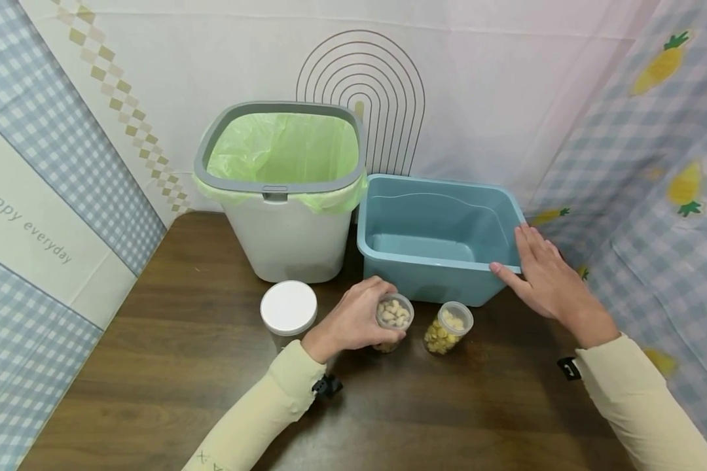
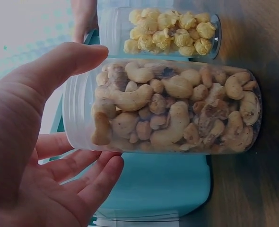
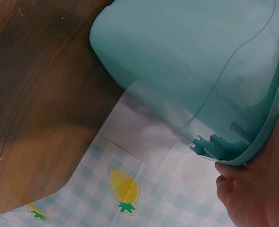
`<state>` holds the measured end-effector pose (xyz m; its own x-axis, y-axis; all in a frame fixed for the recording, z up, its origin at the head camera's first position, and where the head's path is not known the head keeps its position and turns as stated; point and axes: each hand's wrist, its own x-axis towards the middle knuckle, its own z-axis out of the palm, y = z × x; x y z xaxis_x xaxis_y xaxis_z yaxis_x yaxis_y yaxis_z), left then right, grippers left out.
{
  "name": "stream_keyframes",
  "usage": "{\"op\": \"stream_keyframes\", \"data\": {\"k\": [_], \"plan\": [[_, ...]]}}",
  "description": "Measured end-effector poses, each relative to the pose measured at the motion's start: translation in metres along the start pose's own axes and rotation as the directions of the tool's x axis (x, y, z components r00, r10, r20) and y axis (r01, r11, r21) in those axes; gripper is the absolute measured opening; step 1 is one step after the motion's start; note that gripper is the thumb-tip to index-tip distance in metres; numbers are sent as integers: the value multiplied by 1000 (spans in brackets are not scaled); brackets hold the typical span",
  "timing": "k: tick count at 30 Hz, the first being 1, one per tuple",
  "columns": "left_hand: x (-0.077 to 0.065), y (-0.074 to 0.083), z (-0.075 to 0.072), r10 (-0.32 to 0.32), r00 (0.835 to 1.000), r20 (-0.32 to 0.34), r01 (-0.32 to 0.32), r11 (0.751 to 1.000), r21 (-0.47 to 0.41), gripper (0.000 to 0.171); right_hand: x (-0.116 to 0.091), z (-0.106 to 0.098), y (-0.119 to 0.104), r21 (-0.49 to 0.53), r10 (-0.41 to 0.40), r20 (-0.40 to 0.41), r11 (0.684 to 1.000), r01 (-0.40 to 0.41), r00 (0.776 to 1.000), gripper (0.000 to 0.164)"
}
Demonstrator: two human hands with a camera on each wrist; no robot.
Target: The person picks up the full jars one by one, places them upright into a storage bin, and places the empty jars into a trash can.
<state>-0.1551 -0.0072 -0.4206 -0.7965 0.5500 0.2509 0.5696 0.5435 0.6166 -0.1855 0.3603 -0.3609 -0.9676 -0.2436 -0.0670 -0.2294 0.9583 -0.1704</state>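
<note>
The left hand [image 1: 356, 317] curls thumb and fingers around the lidded end of a jar of cashews [image 1: 395, 313], on the table [image 1: 153, 366] in front of the blue tub [image 1: 424, 260]; how firmly it grasps is hard to tell, since in the left wrist view some fingers pass partly out of sight behind the jar. From the head, the jar's lower part is mostly covered by the hand, so whether its base touches the wood is unclear. A jar of popcorn [image 1: 442, 333] stands just beside it, its lid's end pale and blurred up close. The right hand [image 1: 544, 278] is not clenched: it lies with fingers extended across the tub's right corner, and the right wrist view cuts much of it off. Further left, a white-lidded jar [image 1: 289, 306] has its lower body largely behind the left sleeve [image 1: 271, 399], leaving its contents unreadable. Behind, a green liner [image 1: 312, 147] hides the trash can's [image 1: 294, 232] inner walls. Both sleeves run out of frame.
</note>
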Motion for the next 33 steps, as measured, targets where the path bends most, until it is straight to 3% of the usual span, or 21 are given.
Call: {"op": "stream_keyframes", "data": {"k": [13, 23, 33], "plan": [[5, 12, -12, 29, 999, 25, -29, 1000, 9, 57, -1, 2, -1, -1, -3, -12, 1000, 3, 1000, 99], [15, 34, -32, 28, 999, 20, -29, 998, 47, 59, -1, 2, -1, 10, -3, -15, 1000, 4, 1000, 99], [31, 59, -56, 76, 996, 49, -81, 988, 128, 59, 0, 2, 0, 4, 2, -10, 1000, -2, 1000, 100]]}}
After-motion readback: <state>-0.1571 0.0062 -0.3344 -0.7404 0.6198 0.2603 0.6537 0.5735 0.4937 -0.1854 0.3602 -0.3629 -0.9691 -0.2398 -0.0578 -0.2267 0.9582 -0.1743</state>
